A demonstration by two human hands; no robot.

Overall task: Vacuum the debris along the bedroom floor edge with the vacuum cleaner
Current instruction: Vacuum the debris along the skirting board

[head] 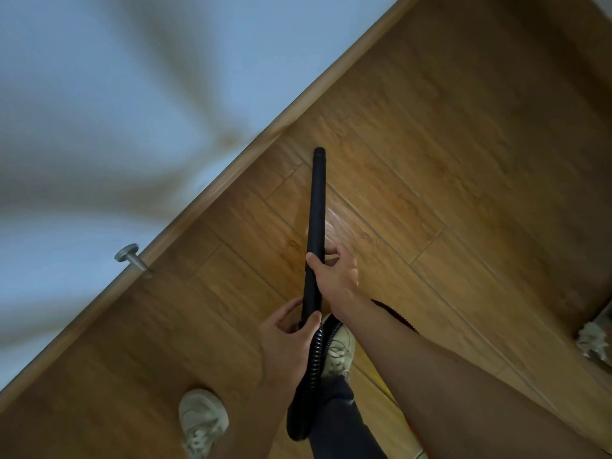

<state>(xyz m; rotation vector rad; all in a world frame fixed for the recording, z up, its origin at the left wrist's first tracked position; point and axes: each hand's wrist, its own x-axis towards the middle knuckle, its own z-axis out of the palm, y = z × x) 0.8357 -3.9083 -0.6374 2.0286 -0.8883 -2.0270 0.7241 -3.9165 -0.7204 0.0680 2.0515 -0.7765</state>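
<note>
A black vacuum wand slants down toward the wooden floor, its nozzle tip a little way out from the wooden skirting board. My right hand grips the wand at mid-length. My left hand holds its lower end, where the ribbed black hose joins and curls back past my legs. No debris shows clearly near the nozzle; the picture is blurred.
A white wall runs diagonally above the skirting. A metal door stop sticks out of the skirting at left. My two pale shoes stand on the floor below. Crumpled pale material lies at the right edge.
</note>
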